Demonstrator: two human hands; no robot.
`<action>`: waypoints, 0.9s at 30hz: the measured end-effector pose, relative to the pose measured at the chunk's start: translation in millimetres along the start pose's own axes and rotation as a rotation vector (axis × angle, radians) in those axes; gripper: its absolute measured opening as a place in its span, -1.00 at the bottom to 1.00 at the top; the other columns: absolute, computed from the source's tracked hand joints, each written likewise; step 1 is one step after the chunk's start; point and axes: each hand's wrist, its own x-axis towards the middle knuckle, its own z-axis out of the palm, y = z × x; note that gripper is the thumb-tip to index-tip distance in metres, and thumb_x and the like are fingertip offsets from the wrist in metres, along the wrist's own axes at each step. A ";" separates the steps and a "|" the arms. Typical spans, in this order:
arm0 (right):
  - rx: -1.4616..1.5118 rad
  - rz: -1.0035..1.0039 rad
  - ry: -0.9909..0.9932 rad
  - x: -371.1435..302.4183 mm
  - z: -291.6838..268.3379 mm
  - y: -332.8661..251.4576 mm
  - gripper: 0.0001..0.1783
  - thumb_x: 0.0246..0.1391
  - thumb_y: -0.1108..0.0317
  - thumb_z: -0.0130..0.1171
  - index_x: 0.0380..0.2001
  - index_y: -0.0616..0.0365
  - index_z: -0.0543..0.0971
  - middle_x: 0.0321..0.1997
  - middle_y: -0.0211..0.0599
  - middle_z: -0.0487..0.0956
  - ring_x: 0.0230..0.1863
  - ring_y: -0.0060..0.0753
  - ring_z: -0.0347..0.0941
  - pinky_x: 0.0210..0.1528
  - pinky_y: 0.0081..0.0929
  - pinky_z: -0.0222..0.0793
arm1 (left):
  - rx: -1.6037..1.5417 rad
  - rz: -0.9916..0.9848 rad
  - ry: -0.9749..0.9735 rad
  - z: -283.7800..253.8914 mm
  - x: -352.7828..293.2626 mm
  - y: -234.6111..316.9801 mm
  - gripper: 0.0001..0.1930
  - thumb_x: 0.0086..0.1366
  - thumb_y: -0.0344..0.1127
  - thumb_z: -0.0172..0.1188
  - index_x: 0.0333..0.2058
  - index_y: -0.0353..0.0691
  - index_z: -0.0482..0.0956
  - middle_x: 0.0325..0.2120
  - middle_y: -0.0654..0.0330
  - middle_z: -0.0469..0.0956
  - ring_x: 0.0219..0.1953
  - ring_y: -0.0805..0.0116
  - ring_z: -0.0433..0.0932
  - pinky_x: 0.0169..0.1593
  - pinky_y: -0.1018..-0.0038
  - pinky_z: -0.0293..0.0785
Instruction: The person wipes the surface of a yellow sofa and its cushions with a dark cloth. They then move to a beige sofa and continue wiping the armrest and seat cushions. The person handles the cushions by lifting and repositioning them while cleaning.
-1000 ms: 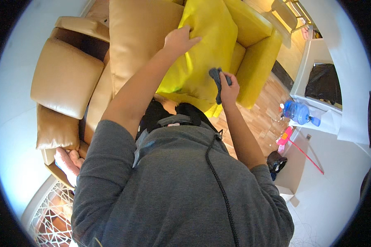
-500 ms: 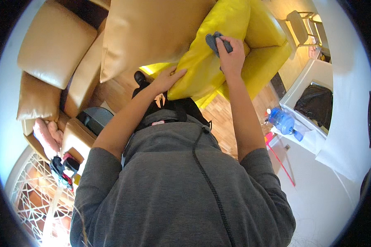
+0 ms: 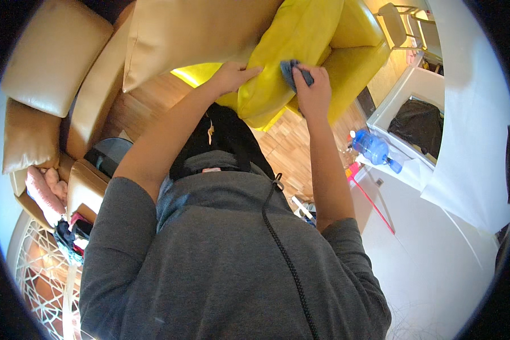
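My right hand [image 3: 314,93] is closed round a bunched dark grey cloth [image 3: 289,73], held against the face of a shiny yellow cushion [image 3: 300,31]. At the cushion's left edge, my left hand [image 3: 233,77] grips it with the thumb on top and the other fingers partly hidden. The cushion stands tilted in front of a yellow sofa [image 3: 351,73]. Just beyond my left hand, a large tan cushion [image 3: 198,34] leans beside the yellow one.
Tan sofa cushions [image 3: 56,56] and pink plush items [image 3: 44,192] lie on the left. Over wooden floor [image 3: 292,141] at right stand a white container with a black bag [image 3: 416,126], a blue water bottle [image 3: 373,147] and a red stick [image 3: 374,204]. Chairs [image 3: 399,28] stand far right.
My right hand and the cloth have moved down the yellow cushion, nearer to me. My left hand has shifted up along its left edge. The whole view has slid slightly.
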 end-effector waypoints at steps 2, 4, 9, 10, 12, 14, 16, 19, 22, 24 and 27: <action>-0.046 -0.081 -0.013 6.2 13.4 -19.0 -0.76 0.14 0.15 0.34 -0.19 0.00 0.70 -0.07 -0.12 0.57 -0.06 0.10 0.57 -0.02 -0.11 0.52 | -0.017 0.068 0.056 4.7 13.8 -18.6 -0.48 0.38 0.15 0.25 -0.28 -0.30 0.75 -0.58 0.17 0.61 -0.61 0.42 0.51 -0.51 0.41 0.43; -0.157 -0.093 -0.041 -5.7 29.7 -27.3 -0.78 0.13 0.16 0.34 -0.21 0.01 0.70 -0.10 -0.12 0.58 -0.07 0.09 0.57 -0.03 -0.12 0.52 | -0.030 0.130 0.051 8.5 18.9 -25.2 -0.48 0.38 0.13 0.24 -0.32 -0.33 0.74 -0.60 0.11 0.61 -0.61 0.36 0.53 -0.50 0.35 0.43; -0.278 -0.020 -0.291 -63.7 63.1 -38.1 -0.80 0.12 0.18 0.34 -0.26 0.02 0.70 -0.15 -0.13 0.59 -0.11 0.07 0.57 -0.06 -0.14 0.52 | 0.037 0.292 0.273 20.5 18.7 -35.5 -0.47 0.38 0.09 0.22 -0.38 -0.41 0.69 -0.62 -0.05 0.58 -0.60 0.17 0.55 -0.45 0.24 0.45; -0.274 -0.036 -0.340 -72.4 62.4 -42.5 -0.79 0.11 0.18 0.35 -0.25 0.03 0.70 -0.14 -0.13 0.59 -0.12 0.07 0.58 -0.06 -0.15 0.52 | 0.072 0.297 0.290 18.1 19.3 -31.7 -0.46 0.38 0.08 0.22 -0.38 -0.43 0.68 -0.61 -0.08 0.57 -0.59 0.13 0.56 -0.43 0.23 0.46; -0.120 -0.004 -0.305 -89.4 49.3 -50.6 -0.79 0.12 0.16 0.34 -0.25 -0.01 0.70 -0.14 -0.15 0.59 -0.09 0.06 0.57 -0.08 -0.10 0.53 | -0.035 0.234 0.245 19.7 15.8 -36.6 -0.45 0.38 0.09 0.22 -0.39 -0.44 0.67 -0.62 -0.06 0.58 -0.58 0.14 0.57 -0.41 0.23 0.47; -0.047 -0.045 -0.206 -81.1 40.0 -53.1 -0.79 0.13 0.16 0.34 -0.23 -0.01 0.70 -0.13 -0.16 0.59 -0.08 0.05 0.57 -0.09 -0.09 0.53 | -0.089 0.223 0.221 17.9 20.2 -41.8 -0.44 0.39 0.10 0.21 -0.38 -0.44 0.68 -0.62 -0.04 0.58 -0.58 0.15 0.57 -0.40 0.23 0.47; -0.066 -0.135 -0.045 -54.9 24.5 -53.3 -0.78 0.13 0.18 0.34 -0.21 0.01 0.70 -0.12 -0.16 0.59 -0.09 0.04 0.57 -0.09 -0.10 0.52 | -0.096 0.252 0.197 20.0 23.4 -48.6 -0.43 0.40 0.11 0.19 -0.37 -0.43 0.68 -0.64 -0.02 0.57 -0.58 0.17 0.57 -0.40 0.22 0.47; -0.153 -0.114 0.100 -6.6 22.4 -55.6 -0.77 0.11 0.22 0.35 -0.18 0.02 0.69 -0.11 -0.14 0.58 -0.08 0.04 0.56 -0.06 -0.10 0.51 | -0.131 0.109 0.151 30.2 10.2 -18.1 -0.45 0.43 0.10 0.16 -0.33 -0.41 0.69 -0.65 0.00 0.56 -0.60 0.18 0.55 -0.42 0.23 0.46; -0.374 -0.170 0.008 -3.6 51.0 -31.4 -0.77 0.13 0.23 0.35 -0.15 0.00 0.70 -0.07 -0.14 0.57 -0.01 0.00 0.55 -0.01 -0.14 0.51 | -0.174 0.016 0.138 32.1 12.9 -12.1 -0.45 0.45 0.08 0.11 -0.32 -0.41 0.69 -0.60 -0.04 0.59 -0.53 0.11 0.58 -0.34 0.21 0.50; -0.400 -0.138 -0.159 -25.6 61.1 -29.7 -0.74 0.11 0.21 0.35 -0.12 -0.05 0.70 -0.04 -0.15 0.55 0.04 0.00 0.53 -0.03 -0.13 0.52 | 0.140 0.191 0.105 24.3 30.6 -50.1 -0.45 0.50 0.08 0.06 -0.23 -0.43 0.66 -0.49 0.07 0.63 -0.46 0.19 0.56 -0.27 0.27 0.50; -0.279 -0.103 -0.309 -50.7 54.3 -27.5 -0.74 0.11 0.17 0.36 -0.14 -0.05 0.71 -0.06 -0.15 0.57 0.00 0.02 0.55 -0.04 -0.14 0.52 | 0.070 0.172 0.121 30.2 21.3 -57.2 -0.44 0.52 0.08 0.03 -0.19 -0.43 0.64 -0.42 0.06 0.65 -0.38 0.22 0.57 -0.18 0.29 0.50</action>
